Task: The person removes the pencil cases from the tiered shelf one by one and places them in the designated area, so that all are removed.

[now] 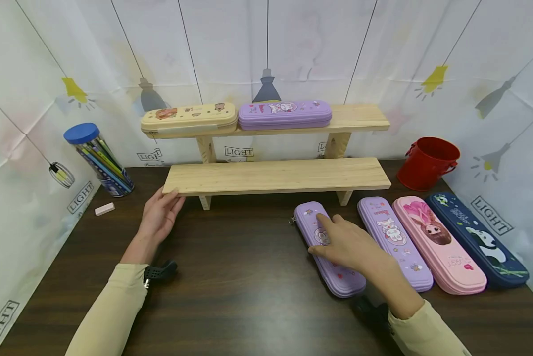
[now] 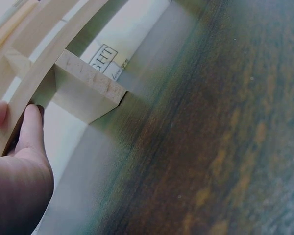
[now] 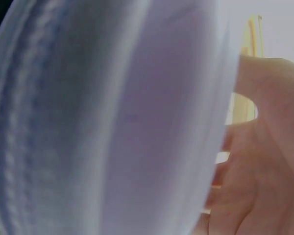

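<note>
A two-tier wooden shelf (image 1: 275, 176) stands at the back of the table. My left hand (image 1: 158, 217) pinches the left front corner of its lower board, thumb above and fingers beneath, as the left wrist view (image 2: 19, 171) also shows. My right hand (image 1: 351, 244) reaches across a purple pencil case (image 1: 344, 279) and grips it, the thumb at its left edge. The case's side (image 3: 152, 122) fills much of the right wrist view, blurred, with the fingers partly hidden behind it. A cream pencil case (image 1: 190, 118) and another purple pencil case (image 1: 285, 114) lie on the upper board.
To the right lie a second loose purple pencil case (image 1: 393, 237), a pink one (image 1: 444, 252) and a navy panda one (image 1: 484, 242). A red bucket (image 1: 426, 165) stands behind them. At left are a tube of pencils (image 1: 103, 163) and an eraser-like block (image 1: 104, 209).
</note>
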